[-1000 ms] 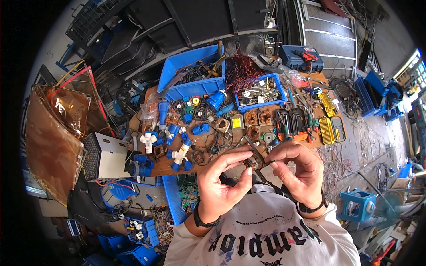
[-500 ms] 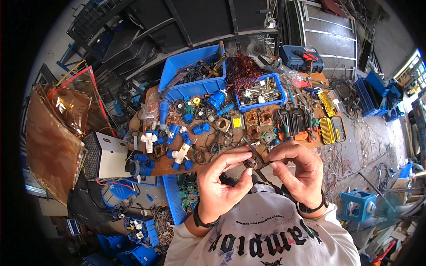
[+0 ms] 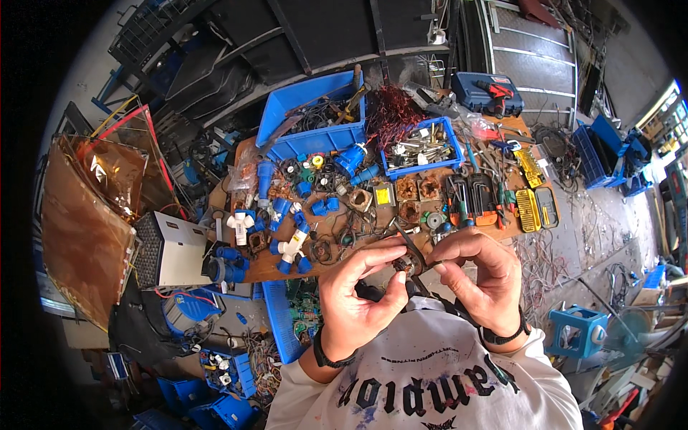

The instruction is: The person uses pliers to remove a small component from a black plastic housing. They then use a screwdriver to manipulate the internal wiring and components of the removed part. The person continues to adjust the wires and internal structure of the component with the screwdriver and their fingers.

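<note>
Close in front of my chest, my left hand (image 3: pixel 362 297) is closed, thumb and fingers pinching a small dark, round part (image 3: pixel 403 264) with a brownish face. What exactly it is does not show. My right hand (image 3: pixel 481 276) is beside it, its thumb and forefinger pinched together on something thin and dark, mostly hidden by the fingertips. A dark flat strip (image 3: pixel 409 240) rises between the two hands; whether either hand holds it I cannot tell. Beyond them, the wooden table (image 3: pixel 276 269) carries white-and-blue plug connectors (image 3: pixel 292 247) and rusty square metal parts (image 3: pixel 429 189).
A large blue bin (image 3: pixel 315 140) with cables and a smaller blue tray (image 3: pixel 423 166) of metal pieces stand at the back. Hex keys (image 3: pixel 481 197), a yellow bit case (image 3: pixel 529 210) and a red drill (image 3: pixel 496 97) lie right. A blue crate (image 3: pixel 283 322) of circuit boards sits below the table's left.
Both hands keep almost the same place and grip. The small round part appears turned very slightly between my fingers.
</note>
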Tool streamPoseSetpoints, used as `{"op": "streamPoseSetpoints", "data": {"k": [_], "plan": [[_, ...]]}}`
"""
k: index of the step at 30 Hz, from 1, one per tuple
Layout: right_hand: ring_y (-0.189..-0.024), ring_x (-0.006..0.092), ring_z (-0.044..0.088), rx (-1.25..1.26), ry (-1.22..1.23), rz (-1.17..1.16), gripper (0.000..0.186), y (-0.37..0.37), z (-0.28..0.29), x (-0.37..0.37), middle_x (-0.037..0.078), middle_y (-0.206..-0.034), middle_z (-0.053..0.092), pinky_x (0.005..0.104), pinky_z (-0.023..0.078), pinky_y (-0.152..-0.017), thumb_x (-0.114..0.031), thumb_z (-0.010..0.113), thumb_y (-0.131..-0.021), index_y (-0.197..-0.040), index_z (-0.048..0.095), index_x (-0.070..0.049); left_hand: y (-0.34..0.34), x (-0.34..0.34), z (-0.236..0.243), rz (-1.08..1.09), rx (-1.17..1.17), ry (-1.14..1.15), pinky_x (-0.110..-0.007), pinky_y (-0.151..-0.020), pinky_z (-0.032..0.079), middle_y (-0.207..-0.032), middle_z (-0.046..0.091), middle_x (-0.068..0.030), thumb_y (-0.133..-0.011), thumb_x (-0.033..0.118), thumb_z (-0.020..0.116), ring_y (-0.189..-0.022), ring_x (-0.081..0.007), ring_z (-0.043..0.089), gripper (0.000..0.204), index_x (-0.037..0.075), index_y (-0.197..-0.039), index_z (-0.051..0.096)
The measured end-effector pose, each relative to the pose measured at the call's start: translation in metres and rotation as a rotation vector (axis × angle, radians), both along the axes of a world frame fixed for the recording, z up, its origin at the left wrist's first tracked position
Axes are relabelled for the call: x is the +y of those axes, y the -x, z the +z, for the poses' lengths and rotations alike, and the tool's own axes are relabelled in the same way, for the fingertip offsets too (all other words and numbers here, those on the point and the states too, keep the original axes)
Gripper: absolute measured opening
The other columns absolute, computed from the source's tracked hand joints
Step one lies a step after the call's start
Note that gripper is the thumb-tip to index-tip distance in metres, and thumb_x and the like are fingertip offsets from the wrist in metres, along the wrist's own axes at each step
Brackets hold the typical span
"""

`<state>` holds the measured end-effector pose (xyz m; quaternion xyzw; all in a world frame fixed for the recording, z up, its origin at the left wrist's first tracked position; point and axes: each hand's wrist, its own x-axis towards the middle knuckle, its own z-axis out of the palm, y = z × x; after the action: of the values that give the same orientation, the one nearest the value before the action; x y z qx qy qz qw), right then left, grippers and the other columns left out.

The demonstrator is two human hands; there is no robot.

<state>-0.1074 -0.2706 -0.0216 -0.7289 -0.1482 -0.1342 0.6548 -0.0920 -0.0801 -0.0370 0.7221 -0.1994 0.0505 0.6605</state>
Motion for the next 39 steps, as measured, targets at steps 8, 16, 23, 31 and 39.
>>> {"op": "streamPoseSetpoints", "data": {"k": [8,16,23,31,39], "plan": [[-0.067,0.0109,0.058,0.008,0.011,0.008,0.01,-0.0002,0.0023,-0.0003,0.013,-0.093,0.068,0.0242,0.048,-0.064,0.003,0.067,-0.085,-0.092,0.061,0.002,0.0009,0.003,0.0011,0.013,0.018,-0.02,-0.034,-0.088,0.054,-0.113,0.067,-0.0159,-0.081,-0.002,0.069,-0.102,-0.0205,0.066,0.03,-0.004,-0.11,0.065],[-0.07,0.0116,0.061,0.051,-0.03,-0.013,0.009,-0.0008,0.001,-0.0002,0.009,-0.094,0.069,0.0245,0.05,-0.063,0.003,0.068,-0.083,-0.092,0.066,0.001,-0.0014,0.0013,0.001,-0.009,0.01,-0.029,-0.036,-0.09,0.055,-0.113,0.065,-0.0176,-0.083,-0.002,0.069,-0.105,-0.0219,0.065,0.028,-0.006,-0.111,0.063],[-0.07,0.0113,0.061,0.03,-0.025,-0.006,0.009,-0.0029,0.0012,-0.0017,0.009,-0.095,0.069,0.0244,0.05,-0.063,0.003,0.067,-0.083,-0.092,0.067,0.001,-0.0032,-0.0013,0.0012,-0.002,-0.007,-0.018,-0.034,-0.09,0.055,-0.112,0.066,-0.0166,-0.084,-0.003,0.068,-0.104,-0.0207,0.065,0.027,-0.006,-0.11,0.063],[-0.069,0.0107,0.061,0.005,-0.004,-0.008,0.01,-0.0053,0.0007,-0.0023,0.009,-0.097,0.07,0.0239,0.05,-0.062,0.003,0.067,-0.083,-0.092,0.067,0.0,-0.0043,-0.0012,0.0003,-0.002,0.022,-0.007,-0.032,-0.088,0.055,-0.109,0.067,-0.0145,-0.085,0.0,0.068,-0.101,-0.0188,0.066,0.025,-0.005,-0.11,0.064],[-0.068,0.0106,0.061,0.013,-0.006,-0.001,0.01,-0.0064,-0.0009,-0.0027,0.008,-0.097,0.07,0.024,0.05,-0.061,0.002,0.068,-0.083,-0.092,0.067,0.0,-0.0045,-0.0013,0.0021,0.008,0.029,-0.031,-0.032,-0.089,0.055,-0.11,0.067,-0.0153,-0.086,0.0,0.068,-0.102,-0.0189,0.066,0.024,-0.005,-0.109,0.063]]}}
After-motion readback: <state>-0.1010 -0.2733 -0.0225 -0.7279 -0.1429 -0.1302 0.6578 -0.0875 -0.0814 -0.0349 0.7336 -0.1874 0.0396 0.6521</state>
